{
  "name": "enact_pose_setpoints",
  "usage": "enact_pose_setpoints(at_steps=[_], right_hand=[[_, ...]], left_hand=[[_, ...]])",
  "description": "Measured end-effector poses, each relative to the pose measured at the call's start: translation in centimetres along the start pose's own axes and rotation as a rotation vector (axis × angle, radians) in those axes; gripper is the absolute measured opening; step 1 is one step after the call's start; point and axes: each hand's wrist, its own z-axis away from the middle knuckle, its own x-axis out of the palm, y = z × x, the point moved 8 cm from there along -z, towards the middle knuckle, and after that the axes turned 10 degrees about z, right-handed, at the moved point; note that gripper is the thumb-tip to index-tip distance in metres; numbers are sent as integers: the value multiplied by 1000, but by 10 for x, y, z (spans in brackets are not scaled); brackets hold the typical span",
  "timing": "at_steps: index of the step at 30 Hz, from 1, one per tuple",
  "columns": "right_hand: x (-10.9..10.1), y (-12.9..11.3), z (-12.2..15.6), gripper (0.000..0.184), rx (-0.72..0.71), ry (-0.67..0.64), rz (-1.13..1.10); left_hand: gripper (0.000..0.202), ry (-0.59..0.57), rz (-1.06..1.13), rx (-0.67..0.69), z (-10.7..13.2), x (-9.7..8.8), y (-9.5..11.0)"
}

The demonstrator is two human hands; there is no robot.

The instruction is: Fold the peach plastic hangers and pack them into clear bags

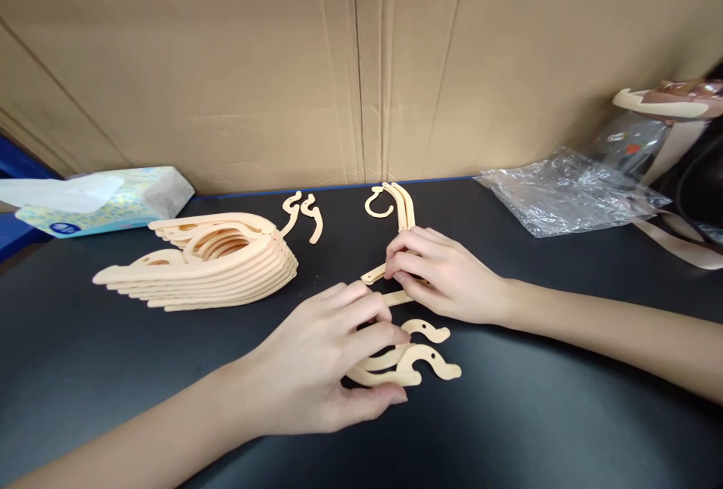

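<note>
"What makes up the setting?"

"One brown cardboard backdrop point(226, 59), upright behind one flat black bench point(536, 414)."

"And the hands?"

"Two. The left hand point(321, 357) has its thumb wide of the other fingers, over two cream, curved, plastic-looking neck pieces point(434, 362) that show in the gap. The right hand point(446, 274) has its fingers bent and narrow at two flat cream strip ends point(373, 274); whether it grips them cannot be told."

"What stands to the left?"

"One layered stack of cream, wing-shaped, plastic-looking pieces point(254, 278) on the bench, its layers overlapping too closely to count. One pale patterned soft tissue pack point(163, 191) lies just behind it."

"To the right?"

"One crumpled clear plastic bag point(565, 191), near the bench's back edge."

"And the smaller things?"

"Two slender cream curved strips point(402, 206), side by side, just beyond the right hand. Then two small cream S-shaped pieces point(314, 221), just beside the stack, and one small cream round open hook point(378, 210), left of the slender strips."
</note>
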Motion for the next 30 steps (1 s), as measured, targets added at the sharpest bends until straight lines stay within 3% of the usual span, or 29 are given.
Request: enact_pose_setpoints(at_steps=[30], right_hand=[[1, 1, 0, 20, -1, 4, 1]], left_hand=[[25, -4, -2, -6, -2, -1, 2]])
